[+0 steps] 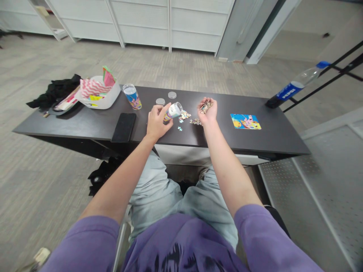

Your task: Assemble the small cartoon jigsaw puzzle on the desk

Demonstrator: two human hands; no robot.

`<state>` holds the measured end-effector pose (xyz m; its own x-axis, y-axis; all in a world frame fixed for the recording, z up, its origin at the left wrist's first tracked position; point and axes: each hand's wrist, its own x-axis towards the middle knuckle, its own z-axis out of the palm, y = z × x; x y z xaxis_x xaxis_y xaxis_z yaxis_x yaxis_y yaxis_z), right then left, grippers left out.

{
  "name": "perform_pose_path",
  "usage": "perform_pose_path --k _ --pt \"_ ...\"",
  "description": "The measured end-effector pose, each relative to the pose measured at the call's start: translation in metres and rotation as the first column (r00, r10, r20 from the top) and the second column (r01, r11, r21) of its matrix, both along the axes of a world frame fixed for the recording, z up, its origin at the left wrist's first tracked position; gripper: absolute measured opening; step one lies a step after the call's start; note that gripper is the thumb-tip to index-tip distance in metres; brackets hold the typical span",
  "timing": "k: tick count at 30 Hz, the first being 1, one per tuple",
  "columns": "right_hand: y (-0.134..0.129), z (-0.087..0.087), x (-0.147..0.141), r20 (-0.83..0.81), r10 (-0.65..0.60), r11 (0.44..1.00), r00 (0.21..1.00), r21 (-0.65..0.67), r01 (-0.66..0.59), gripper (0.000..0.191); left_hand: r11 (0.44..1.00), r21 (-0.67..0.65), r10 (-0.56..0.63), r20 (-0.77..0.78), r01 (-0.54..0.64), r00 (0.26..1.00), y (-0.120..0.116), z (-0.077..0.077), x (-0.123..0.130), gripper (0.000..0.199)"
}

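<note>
My left hand [159, 122] is wrapped round a clear jar [173, 110] with a colourful label, tilted so that its mouth points up and to the right. Cupped palm up, my right hand [209, 112] holds a heap of small puzzle pieces [206, 106]. Between the hands, loose puzzle pieces [185, 115] lie on the dark table [221, 138]. Two round silver lids [172, 95] rest behind the jar. A second labelled jar [132, 97] stands upright to the left. To the right of my right hand lies a flat cartoon picture card [245, 121].
A black phone [124, 127] lies left of my left hand. Farther left are a white basket [106, 99] with cloths and packets, and a black cloth [58, 92]. A blue-capped bottle [295, 88] leans at the table's right end, near a black metal frame [340, 71].
</note>
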<state>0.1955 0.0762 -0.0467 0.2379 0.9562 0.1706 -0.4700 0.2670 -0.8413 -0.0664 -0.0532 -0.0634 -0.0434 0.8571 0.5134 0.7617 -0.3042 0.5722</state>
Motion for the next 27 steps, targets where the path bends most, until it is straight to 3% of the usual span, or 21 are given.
perform_pose_path --k 4,8,11,16,21,27 --pt "-0.004 0.017 -0.032 -0.144 -0.043 0.994 0.989 -0.109 0.028 0.061 0.999 -0.001 -0.043 -0.08 0.043 0.996 -0.001 0.002 0.002 0.084" --pt "-0.009 0.034 -0.066 -0.131 -0.076 0.993 0.988 -0.097 0.064 0.062 0.999 0.003 -0.054 -0.117 0.054 0.992 0.0 0.001 0.001 0.084" --pt "-0.009 0.038 -0.081 -0.092 -0.093 0.994 0.991 -0.064 0.087 0.065 0.999 0.006 -0.051 -0.124 0.052 0.991 0.001 0.0 0.001 0.084" --pt "-0.009 0.035 -0.085 0.065 -0.083 0.996 0.994 0.019 0.082 0.079 0.998 0.009 -0.053 -0.113 0.055 0.992 0.002 -0.001 0.004 0.085" --pt "-0.012 0.036 -0.088 0.023 -0.1 0.995 0.995 0.023 0.099 0.079 0.998 0.004 -0.061 -0.098 0.062 0.993 0.002 0.0 0.006 0.085" --pt "-0.009 0.034 -0.092 0.098 -0.099 0.992 0.99 0.083 0.091 0.083 0.998 0.008 -0.068 -0.093 0.069 0.993 0.002 0.003 0.006 0.085"
